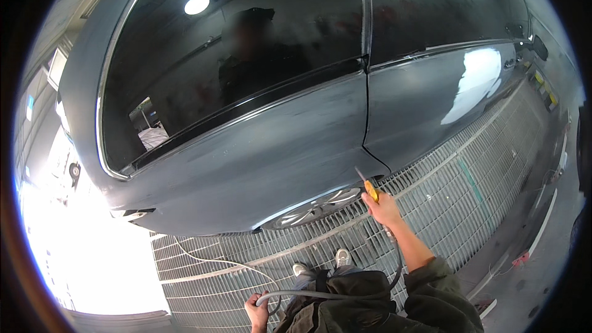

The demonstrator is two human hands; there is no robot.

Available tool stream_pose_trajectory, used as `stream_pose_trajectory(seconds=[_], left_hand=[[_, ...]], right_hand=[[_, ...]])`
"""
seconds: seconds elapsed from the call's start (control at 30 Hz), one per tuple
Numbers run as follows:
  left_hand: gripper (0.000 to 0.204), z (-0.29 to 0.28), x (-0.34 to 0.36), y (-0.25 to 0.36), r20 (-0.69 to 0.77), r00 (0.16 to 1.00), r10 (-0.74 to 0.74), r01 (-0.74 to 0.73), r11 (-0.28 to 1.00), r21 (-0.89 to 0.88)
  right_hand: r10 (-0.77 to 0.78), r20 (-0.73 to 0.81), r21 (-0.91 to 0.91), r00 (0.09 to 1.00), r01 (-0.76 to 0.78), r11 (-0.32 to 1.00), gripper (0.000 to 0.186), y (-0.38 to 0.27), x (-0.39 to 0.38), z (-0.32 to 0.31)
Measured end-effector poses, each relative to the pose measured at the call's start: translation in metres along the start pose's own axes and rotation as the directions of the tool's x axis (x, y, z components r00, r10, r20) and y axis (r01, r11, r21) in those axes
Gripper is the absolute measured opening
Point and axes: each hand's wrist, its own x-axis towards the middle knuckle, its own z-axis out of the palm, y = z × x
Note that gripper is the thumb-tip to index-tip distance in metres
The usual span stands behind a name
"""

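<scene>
So that its slim tip faces the bodywork, it seems, the orange-handled air gun (371, 192) sits in the closed grip of the outstretched right hand (386, 209), near the silver spoked wheel (320, 208); whether it touches the matte dark-grey car (265, 142) is unclear. The left hand (256, 312) grips the flexible grey hose (314, 295), probably holding slack off the slatted metal floor grating (444, 222).
</scene>
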Motion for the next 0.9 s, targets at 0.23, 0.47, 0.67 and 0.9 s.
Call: stream_pose_trajectory(seconds=[0.23,0.47,0.67,0.9], left_hand=[[0.037,-0.002,0.009,0.01,0.047,0.999,0.027,-0.027,1.0,-0.003],[0.038,-0.002,0.013,0.019,0.035,0.999,-0.005,0.005,1.0,-0.001],[0.038,-0.004,0.015,0.014,0.044,0.999,-0.005,0.004,1.0,0.014],[0.041,-0.004,0.017,0.01,0.05,0.999,-0.004,0.004,1.0,0.001]], right_hand=[[-0.002,-0.168,0.092,0.986,0.018,0.996,0.046,0.014,0.006,0.003],[0.131,-0.266,0.32,0.955,-0.041,0.947,0.044,0.046,0.01,0.012],[0.131,-0.246,0.321,0.96,-0.047,0.946,0.046,0.041,0.005,0.007],[0.225,0.056,0.415,0.973,-0.228,0.881,0.049,0.054,-0.021,0.027]])
